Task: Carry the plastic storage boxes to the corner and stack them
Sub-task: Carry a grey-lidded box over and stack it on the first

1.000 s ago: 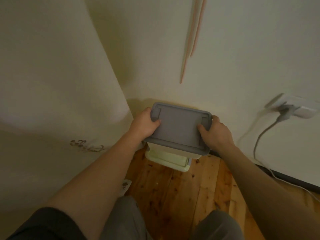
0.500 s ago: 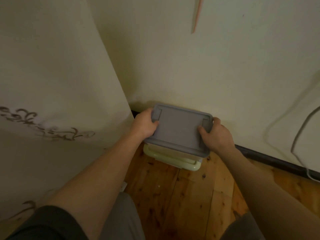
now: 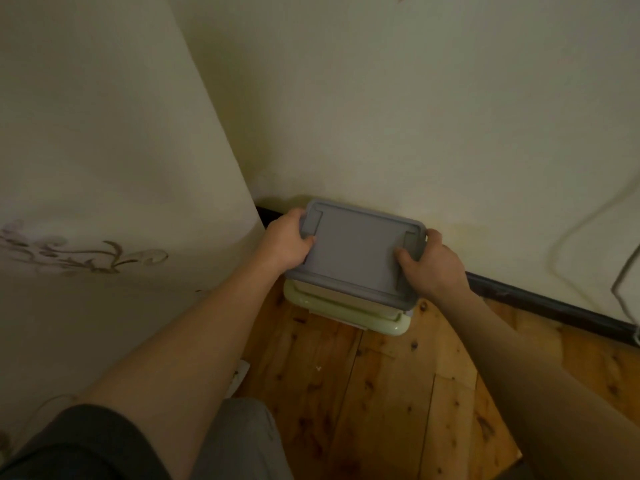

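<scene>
A plastic storage box with a grey lid (image 3: 356, 251) sits on top of a box with a pale green lid (image 3: 349, 311), low in the corner against the wall. My left hand (image 3: 285, 242) grips the grey box's left end, thumb on the lid. On the right end, my right hand (image 3: 431, 263) holds it the same way. Only the front rim of the green-lidded box shows under the grey one; I cannot tell whether the two boxes touch.
A pale curtain with a dark swirl pattern (image 3: 104, 202) hangs at the left. A dark baseboard (image 3: 554, 308) runs along the cream wall. A grey cable (image 3: 623, 278) hangs at the far right. Wooden floorboards (image 3: 363, 393) lie in front, and my knees are below.
The view has dropped lower and closer to the corner; the wall socket has left the frame. The grey-lidded box has come down nearer the green-lidded one, still in both hands.
</scene>
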`<state>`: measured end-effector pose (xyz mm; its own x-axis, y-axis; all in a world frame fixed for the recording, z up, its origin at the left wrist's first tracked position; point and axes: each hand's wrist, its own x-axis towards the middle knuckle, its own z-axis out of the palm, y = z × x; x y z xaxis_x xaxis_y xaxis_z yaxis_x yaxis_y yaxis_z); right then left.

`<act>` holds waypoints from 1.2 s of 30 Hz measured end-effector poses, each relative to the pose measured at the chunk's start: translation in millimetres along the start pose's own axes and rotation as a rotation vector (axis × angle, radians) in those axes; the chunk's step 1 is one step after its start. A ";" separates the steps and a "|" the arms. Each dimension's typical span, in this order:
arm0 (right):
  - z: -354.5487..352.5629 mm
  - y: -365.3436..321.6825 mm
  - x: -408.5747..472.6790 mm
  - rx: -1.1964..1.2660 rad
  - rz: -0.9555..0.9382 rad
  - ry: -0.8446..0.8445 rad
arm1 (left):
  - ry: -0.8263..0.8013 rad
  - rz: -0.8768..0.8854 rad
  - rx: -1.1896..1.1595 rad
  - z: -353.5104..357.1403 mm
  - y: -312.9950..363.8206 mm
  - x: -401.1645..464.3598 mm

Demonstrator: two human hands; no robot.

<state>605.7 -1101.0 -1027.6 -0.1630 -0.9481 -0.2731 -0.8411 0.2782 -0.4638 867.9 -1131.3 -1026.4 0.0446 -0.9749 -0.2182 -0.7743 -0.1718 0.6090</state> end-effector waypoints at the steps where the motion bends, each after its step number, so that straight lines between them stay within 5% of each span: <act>1: 0.6 0.4 0.3 0.001 0.003 0.002 | 0.002 0.000 0.004 0.8 -0.3 0.5; 36: -1.9 -0.8 -7.3 -0.117 0.005 -0.132 | -0.113 0.027 0.059 0.9 -11.9 -8.7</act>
<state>606.5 -1094.6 -1023.7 -0.1046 -0.9161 -0.3870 -0.8959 0.2557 -0.3632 876.1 -1120.7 -1032.4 -0.0451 -0.9563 -0.2890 -0.8101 -0.1343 0.5707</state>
